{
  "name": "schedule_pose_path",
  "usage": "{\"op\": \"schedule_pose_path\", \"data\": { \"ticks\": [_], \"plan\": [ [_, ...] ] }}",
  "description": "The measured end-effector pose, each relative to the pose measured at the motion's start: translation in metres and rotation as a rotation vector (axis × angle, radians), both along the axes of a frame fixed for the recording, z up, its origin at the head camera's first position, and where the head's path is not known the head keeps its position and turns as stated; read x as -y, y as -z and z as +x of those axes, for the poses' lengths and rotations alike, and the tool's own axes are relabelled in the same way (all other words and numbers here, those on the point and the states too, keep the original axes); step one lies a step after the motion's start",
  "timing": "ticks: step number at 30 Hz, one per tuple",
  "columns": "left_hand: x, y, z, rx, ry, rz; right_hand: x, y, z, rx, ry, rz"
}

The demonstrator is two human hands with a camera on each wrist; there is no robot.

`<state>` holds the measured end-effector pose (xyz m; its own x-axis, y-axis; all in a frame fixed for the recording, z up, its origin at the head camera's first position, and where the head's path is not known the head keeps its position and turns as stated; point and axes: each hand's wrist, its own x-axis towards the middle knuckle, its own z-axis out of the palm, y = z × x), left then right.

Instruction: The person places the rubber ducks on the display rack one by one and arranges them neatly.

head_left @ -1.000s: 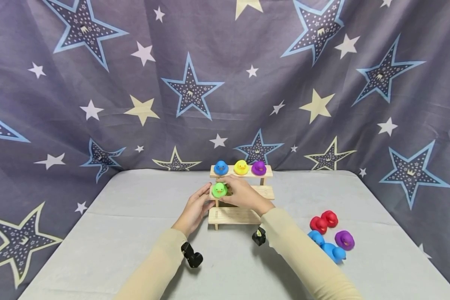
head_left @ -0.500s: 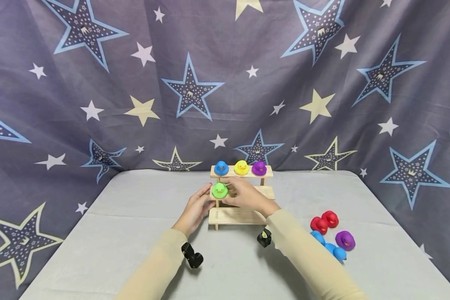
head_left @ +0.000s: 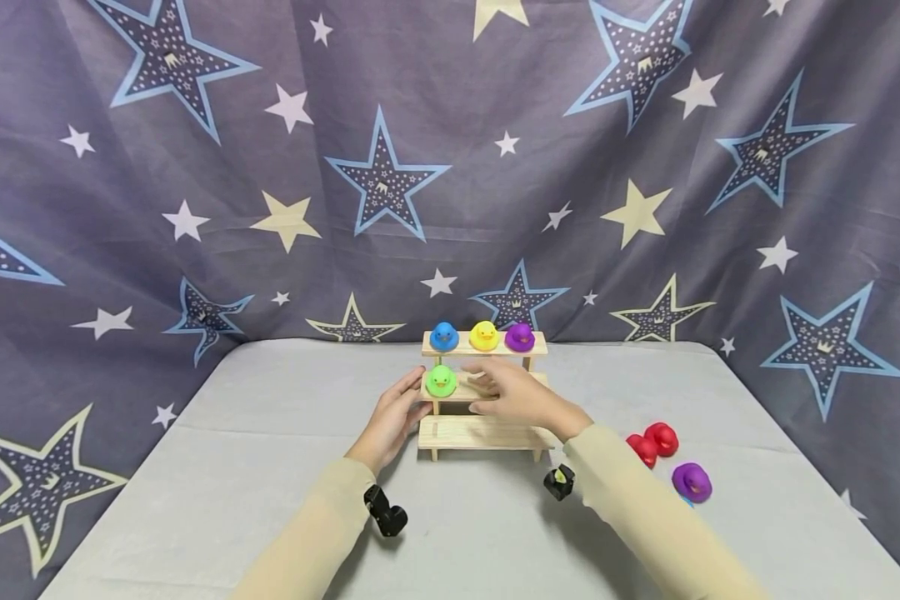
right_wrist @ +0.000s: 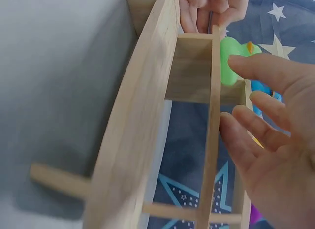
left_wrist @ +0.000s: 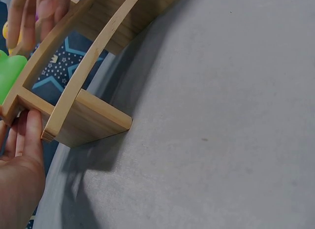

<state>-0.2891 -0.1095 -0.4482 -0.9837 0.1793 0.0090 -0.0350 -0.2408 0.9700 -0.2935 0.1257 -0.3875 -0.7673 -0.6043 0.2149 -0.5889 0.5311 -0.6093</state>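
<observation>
The bright green toy duck with an orange beak (head_left: pixel 441 382) sits upright on the middle shelf (head_left: pixel 465 392) of a three-step stand made of pale wood (head_left: pixel 487 431), near the left end of this shelf. The right hand (head_left: pixel 521 396) is just beside the duck, on its right side, and in the head view a narrow gap is seen between them. The grip of this hand is released: the fingers are spread and softly bent, and they hold nothing. In the right wrist view the fingers are close to the edge of a shelf, but I cannot tell if they touch it.

The left hand (head_left: pixel 390 421) is at the left end of the stand, with its fingers against the wood near the green duck. I cannot tell if its grip is closed around the wood or only supports it.

On the top shelf (head_left: pixel 463 343) three more toy ducks stand in a row, from left to right: a blue duck (head_left: pixel 443 337), a yellow duck (head_left: pixel 484 336) and a purple duck (head_left: pixel 520 337).

At the right, on the light grey worktop (head_left: pixel 195 483), two red toy ducks (head_left: pixel 662 439) lie close together, and a second purple duck (head_left: pixel 692 483) is near them. Beside it, a small blue piece (head_left: pixel 686 502) shows from behind the beige right sleeve (head_left: pixel 645 521).
</observation>
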Motion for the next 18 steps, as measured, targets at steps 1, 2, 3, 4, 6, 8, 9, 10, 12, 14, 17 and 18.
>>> {"op": "schedule_pose_path", "data": {
  "ticks": [1,2,3,4,6,8,9,10,12,14,17,18],
  "plan": [
    [0.000,0.000,0.000,-0.002,0.001,-0.003,-0.004,0.000,0.002,-0.008,0.002,0.004],
    [0.000,0.000,0.000,0.000,0.000,-0.001,-0.008,0.000,0.003,-0.016,0.006,0.012],
    [0.000,0.001,-0.001,0.000,0.000,0.000,-0.012,0.000,0.004,-0.027,0.003,0.014],
    [0.000,0.001,-0.001,-0.002,0.001,-0.001,-0.016,-0.001,0.006,-0.030,0.008,0.019],
    [0.000,0.002,-0.001,-0.002,0.002,0.000,-0.025,-0.001,0.009,-0.039,0.009,0.018],
    [0.000,0.002,-0.002,-0.001,0.002,0.004,-0.034,-0.001,0.013,-0.041,0.008,0.015],
    [0.000,0.003,-0.002,-0.001,0.004,0.005,-0.039,-0.002,0.014,-0.041,0.006,0.011],
    [0.000,0.003,-0.002,-0.001,0.004,0.005,-0.043,-0.002,0.016,-0.040,0.010,0.013],
    [0.000,0.003,-0.003,0.000,0.005,0.004,-0.053,-0.002,0.018,-0.046,0.009,0.012],
    [0.001,0.003,-0.003,0.000,0.006,0.001,-0.062,-0.003,0.021,-0.054,0.017,0.020],
    [0.001,0.003,-0.002,-0.003,0.007,0.000,-0.076,-0.003,0.024,-0.058,0.031,0.029],
    [0.001,0.003,-0.002,-0.002,0.006,0.003,-0.081,-0.003,0.025,-0.060,0.037,0.034]
  ]
}}
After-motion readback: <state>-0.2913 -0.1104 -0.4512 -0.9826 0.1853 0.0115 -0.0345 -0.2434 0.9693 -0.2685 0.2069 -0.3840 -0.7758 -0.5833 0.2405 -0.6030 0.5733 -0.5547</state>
